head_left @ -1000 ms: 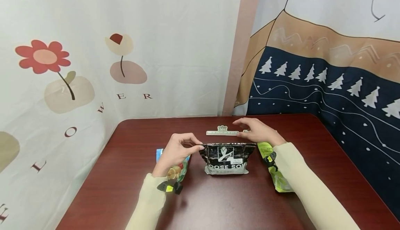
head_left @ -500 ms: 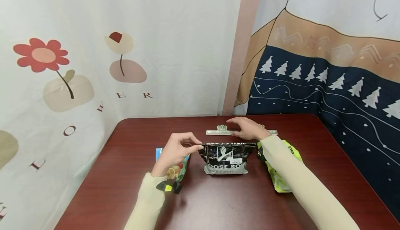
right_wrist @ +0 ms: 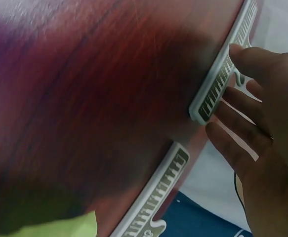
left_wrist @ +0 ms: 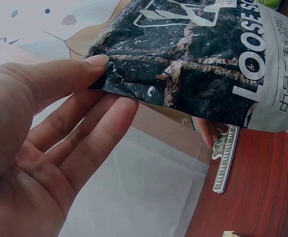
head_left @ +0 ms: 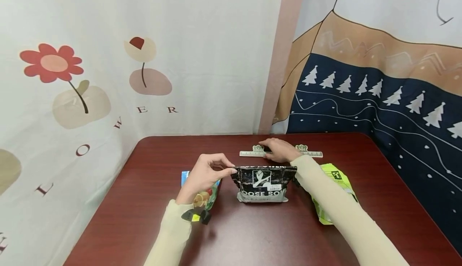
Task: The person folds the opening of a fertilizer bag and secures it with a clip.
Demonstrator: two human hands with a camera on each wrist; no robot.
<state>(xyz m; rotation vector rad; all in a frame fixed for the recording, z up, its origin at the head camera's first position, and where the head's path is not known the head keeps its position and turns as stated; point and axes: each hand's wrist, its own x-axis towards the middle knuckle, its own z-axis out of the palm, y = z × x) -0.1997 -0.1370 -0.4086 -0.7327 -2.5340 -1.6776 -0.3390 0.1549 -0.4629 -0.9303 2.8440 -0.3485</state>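
While the left hand (head_left: 205,175) pinches the black pouch (head_left: 261,183), centre the right hand (head_left: 282,150), fingers parted, on the upper-middle bar clip (head_left: 250,153).

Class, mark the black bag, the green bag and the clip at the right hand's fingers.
Black bag (head_left: 265,183): head view, on its front face.
Green bag (head_left: 338,176): head view, on its upper part.
Clip (right_wrist: 220,85): right wrist view, on its striped bar.

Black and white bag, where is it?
In the head view, the black and white bag stands centrally on the table, left hand pinching its top left corner.
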